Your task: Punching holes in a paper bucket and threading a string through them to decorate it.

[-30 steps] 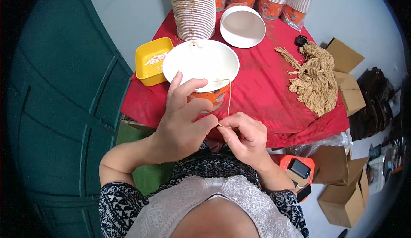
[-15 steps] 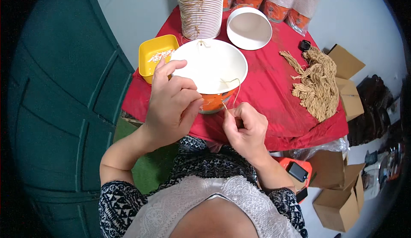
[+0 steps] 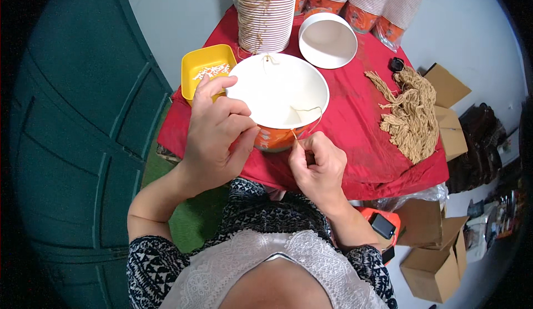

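Hovering emptily, the left hand (image 3: 216, 131), loosely open, overlaps the near-left side of the round, orange paper bucket with a white inside (image 3: 277, 89); contact is unclear. The bucket stands on the red-cloth-covered worktop (image 3: 366, 142), ahead of both hands. The thin tan twine (image 3: 306, 110) crosses its right rim to the right hand (image 3: 313, 162), which pinches it, the short end leaning up-left toward the bucket's near wall. This hand is nearer that end; its fingers hide the pinched stretch, and whether the tip touches the wall is hard to tell.

Tub (image 3: 277, 95) blocks ahead (red cloth (image 3: 355, 106) passable rightward).
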{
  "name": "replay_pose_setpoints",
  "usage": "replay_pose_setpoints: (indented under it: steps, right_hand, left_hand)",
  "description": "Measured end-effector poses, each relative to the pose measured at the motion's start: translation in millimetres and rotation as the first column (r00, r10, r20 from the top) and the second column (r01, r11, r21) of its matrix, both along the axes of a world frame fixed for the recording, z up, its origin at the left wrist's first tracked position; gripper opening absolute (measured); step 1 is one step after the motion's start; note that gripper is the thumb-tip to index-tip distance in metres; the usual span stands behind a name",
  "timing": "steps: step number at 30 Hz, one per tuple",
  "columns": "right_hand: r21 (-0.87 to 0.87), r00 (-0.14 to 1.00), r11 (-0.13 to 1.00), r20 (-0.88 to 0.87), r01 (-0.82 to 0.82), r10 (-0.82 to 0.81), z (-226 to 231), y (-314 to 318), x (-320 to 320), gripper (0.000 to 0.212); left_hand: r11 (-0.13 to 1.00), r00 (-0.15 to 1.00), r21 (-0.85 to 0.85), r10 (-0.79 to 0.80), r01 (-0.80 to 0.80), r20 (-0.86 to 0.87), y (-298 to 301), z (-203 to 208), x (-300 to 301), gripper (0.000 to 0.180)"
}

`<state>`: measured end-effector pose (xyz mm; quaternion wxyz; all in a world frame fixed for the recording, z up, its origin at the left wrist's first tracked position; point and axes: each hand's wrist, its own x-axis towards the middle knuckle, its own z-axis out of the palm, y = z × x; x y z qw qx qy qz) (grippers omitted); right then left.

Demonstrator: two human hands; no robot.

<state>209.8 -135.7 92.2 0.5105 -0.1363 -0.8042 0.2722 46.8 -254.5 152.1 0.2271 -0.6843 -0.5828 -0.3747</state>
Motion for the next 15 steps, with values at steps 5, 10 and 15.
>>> replay_pose_setpoints:
  steps: [5, 10, 15]
  right_hand:
    - [-0.012, 1.0, 1.0, 0.008, 0.004, -0.003, 1, 0, -1, 0.02]
    - [-0.008, 1.0, 1.0, 0.004, -0.001, 0.001, 3, 1, -5, 0.02]
    - [-0.002, 1.0, 1.0, -0.003, -0.004, 0.004, 3, 5, -7, 0.018]
  left_hand:
    - [1.0, 1.0, -0.01, -0.008, 0.008, 0.0, 1, 3, -3, 0.017]
    - [0.999, 0.999, -0.053, -0.006, 0.004, -0.035, 7, 12, -6, 0.013]
    - [0.972, 0.993, -0.206, -0.115, 0.117, 0.02, 24, 31, -18, 0.011]
